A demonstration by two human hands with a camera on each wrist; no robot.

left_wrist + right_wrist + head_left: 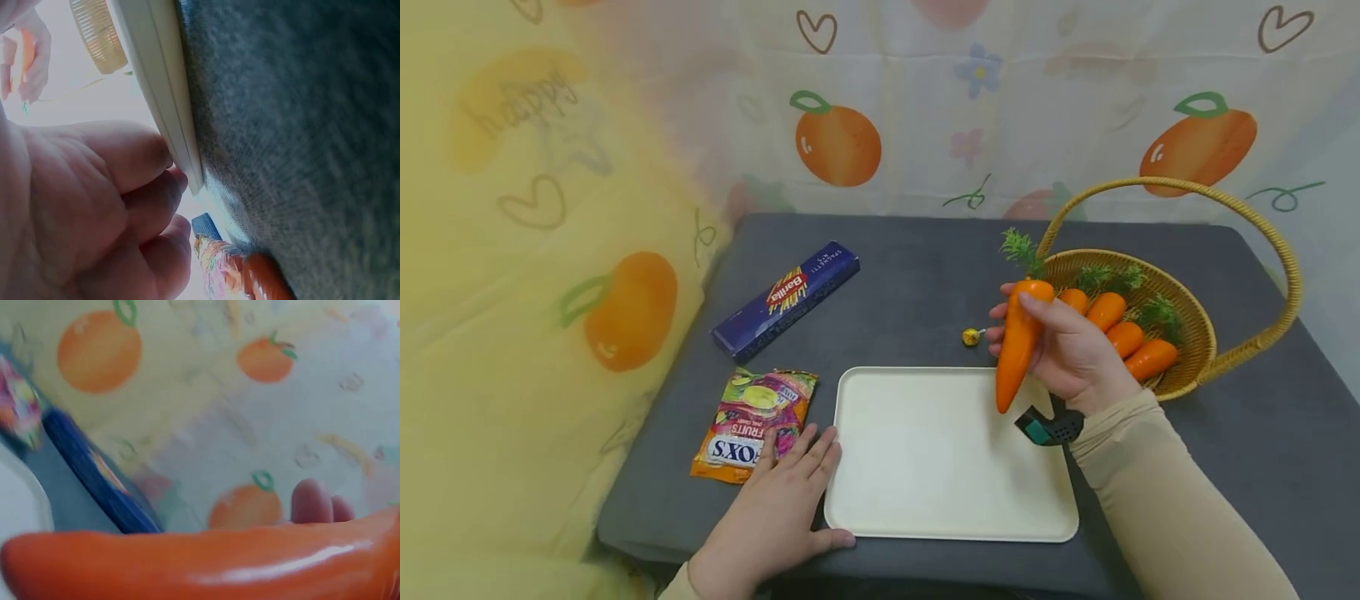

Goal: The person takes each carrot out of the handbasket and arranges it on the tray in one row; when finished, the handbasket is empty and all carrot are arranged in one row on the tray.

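I see a grey bench (925, 292), bearing blue oblong box (786, 300), glossy multicoloured packet (753, 402), cream rectangular tray (940, 458), yellow lollipop (972, 337), wicker basket (1201, 333)

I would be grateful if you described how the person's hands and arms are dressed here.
The left hand and right hand wear no gloves. The right sleeve is long, plain and beige; only a small edge of the left sleeve, similarly pale, shows. At the right wrist is a black band with a teal patch.
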